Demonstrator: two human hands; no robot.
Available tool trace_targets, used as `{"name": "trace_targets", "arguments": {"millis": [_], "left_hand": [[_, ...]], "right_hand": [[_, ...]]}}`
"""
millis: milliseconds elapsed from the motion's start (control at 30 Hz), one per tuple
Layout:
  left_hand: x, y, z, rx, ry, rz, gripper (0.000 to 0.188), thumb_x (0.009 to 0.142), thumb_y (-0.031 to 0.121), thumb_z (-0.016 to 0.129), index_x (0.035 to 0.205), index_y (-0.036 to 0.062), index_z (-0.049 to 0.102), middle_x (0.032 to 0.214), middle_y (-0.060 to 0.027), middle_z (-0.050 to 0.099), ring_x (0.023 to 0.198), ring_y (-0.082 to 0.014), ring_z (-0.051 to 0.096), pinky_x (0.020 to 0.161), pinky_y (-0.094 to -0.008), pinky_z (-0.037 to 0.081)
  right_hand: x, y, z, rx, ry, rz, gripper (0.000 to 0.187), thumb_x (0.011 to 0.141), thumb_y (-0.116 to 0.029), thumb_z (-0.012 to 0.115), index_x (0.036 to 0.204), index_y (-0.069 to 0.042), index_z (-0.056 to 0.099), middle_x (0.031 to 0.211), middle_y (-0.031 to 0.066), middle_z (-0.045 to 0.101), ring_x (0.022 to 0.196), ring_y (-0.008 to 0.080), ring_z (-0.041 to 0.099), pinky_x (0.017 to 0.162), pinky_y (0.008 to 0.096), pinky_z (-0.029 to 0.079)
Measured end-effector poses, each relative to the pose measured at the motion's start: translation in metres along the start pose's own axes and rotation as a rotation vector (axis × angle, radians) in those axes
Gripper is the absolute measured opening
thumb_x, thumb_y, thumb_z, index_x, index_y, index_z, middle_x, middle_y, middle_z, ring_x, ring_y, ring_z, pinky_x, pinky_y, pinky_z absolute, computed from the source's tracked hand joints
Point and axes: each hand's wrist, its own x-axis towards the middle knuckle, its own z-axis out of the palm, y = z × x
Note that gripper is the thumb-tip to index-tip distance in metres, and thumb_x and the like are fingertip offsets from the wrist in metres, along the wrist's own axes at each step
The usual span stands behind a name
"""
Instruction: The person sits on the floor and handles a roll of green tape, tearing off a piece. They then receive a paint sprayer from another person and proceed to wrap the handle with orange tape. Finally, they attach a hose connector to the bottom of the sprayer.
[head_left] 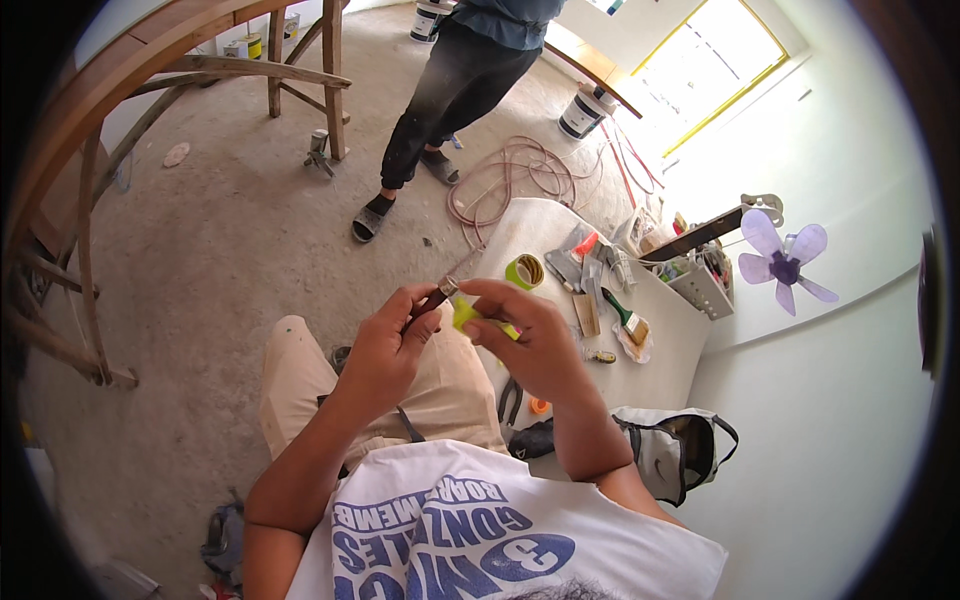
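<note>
In front of my lap, my left hand closes round a tool with a dark red handle. A metal collar joins the handle to a thin greyish blade angled up and right. My right hand pinches a bright yellow-green piece against the tool near its collar. What kind of thing this piece is, I cannot make out; part of it is behind my fingers. Just beyond my right hand, a roll of yellow-green tape stands on a pale table.
On the table lie a green-handled paintbrush, several scrapers and pliers. A purple-bladed fan is at the right, a grey bag below. Ahead stands another person beside a coiled hose. Wooden trestles stand left.
</note>
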Motion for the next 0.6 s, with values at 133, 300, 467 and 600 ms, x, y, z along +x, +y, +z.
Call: {"name": "trace_targets", "arguments": {"millis": [133, 300, 467, 600], "left_hand": [[-0.002, -0.002, 0.004, -0.039, 0.011, 0.057, 0.034, 0.102, 0.012, 0.056, 0.135, 0.0005, 0.054, 0.107, -0.0129, 0.067, 0.096, -0.0156, 0.061, 0.086, -0.0294, 0.049], [-0.006, -0.008, 0.006, -0.144, -0.035, 0.065, 0.049, 0.102, 0.019, 0.059, 0.143, -0.0048, 0.048, 0.114, -0.0171, 0.065, 0.106, -0.0185, 0.062, 0.092, -0.0297, 0.049], [-0.001, -0.007, 0.007, -0.088, 0.018, 0.126, 0.049, 0.103, 0.029, 0.058, 0.139, -0.0049, 0.054, 0.116, -0.0189, 0.066, 0.105, -0.0207, 0.063, 0.092, -0.0307, 0.049], [0.000, -0.010, 0.012, -0.138, 0.042, 0.055, 0.045, 0.104, 0.032, 0.055, 0.132, -0.0036, 0.061, 0.110, -0.0172, 0.069, 0.100, -0.0204, 0.065, 0.089, -0.0306, 0.049]], "right_hand": [[0.002, -0.005, 0.009, 0.006, -0.024, -0.015, 0.037, 0.095, -0.005, 0.066, 0.131, -0.003, 0.057, 0.092, 0.0130, 0.070, 0.086, 0.0206, 0.069, 0.081, 0.0324, 0.053], [0.005, -0.002, 0.018, -0.135, 0.088, -0.035, 0.035, 0.095, -0.008, 0.067, 0.128, -0.004, 0.057, 0.090, 0.0155, 0.071, 0.085, 0.0267, 0.072, 0.077, 0.0343, 0.055], [0.006, -0.004, 0.023, -0.227, 0.177, -0.072, 0.037, 0.092, -0.010, 0.069, 0.127, -0.006, 0.058, 0.089, 0.0151, 0.072, 0.080, 0.0301, 0.072, 0.071, 0.0365, 0.055], [0.007, 0.003, 0.026, -0.314, 0.217, -0.134, 0.036, 0.091, -0.010, 0.070, 0.125, -0.007, 0.058, 0.088, 0.0142, 0.072, 0.078, 0.0323, 0.071, 0.068, 0.0383, 0.054]]}}
